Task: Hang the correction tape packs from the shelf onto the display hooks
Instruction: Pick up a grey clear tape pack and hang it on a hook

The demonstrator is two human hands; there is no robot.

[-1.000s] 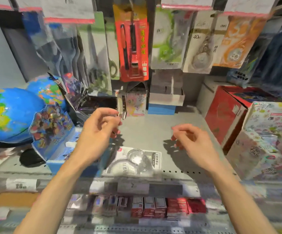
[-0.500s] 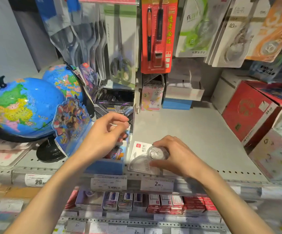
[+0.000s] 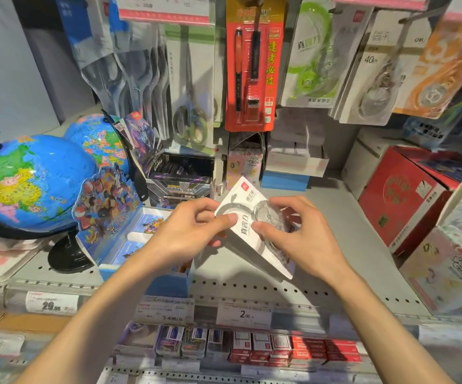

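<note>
**Both hands hold one tape pack above the shelf**

At the bottom of the frame, a lower tier carries rows of small boxes (image 3: pixel 254 347), purple and white to the left, red to the right. Above them, price tags (image 3: pixel 243 314) sit on the front edge of the grey shelf (image 3: pixel 335 278).

In the middle of the frame, the left hand (image 3: pixel 194 231) and the right hand (image 3: pixel 304 234) share a single tape pack (image 3: pixel 242 214), a white card with a clear blister. The left grip pinches the card's left edge, thumb on its face. The right grip is curled over the blister, thumb on the card just beside the left thumb. The pack is tilted, its top corner pointing up and away, and it is lifted clear of the shelf.

To the left, an open blue tray (image 3: pixel 130 245) holds flat card packets with cartoon prints; its printed flap stands up against a globe (image 3: pixel 25 184). A second globe (image 3: pixel 99 137) sits behind. Further back, an open dark box (image 3: pixel 180 176) holds a row of dark packets, with a pink carton (image 3: pixel 245 162) beside it. At the right edge stand a red box (image 3: pixel 401 203) and a pastel box (image 3: pixel 451 261).

Across the top, hooks carry scissors (image 3: pixel 191 123), a red pen card (image 3: pixel 252 73) and hung tape packs (image 3: pixel 315 56).
</note>
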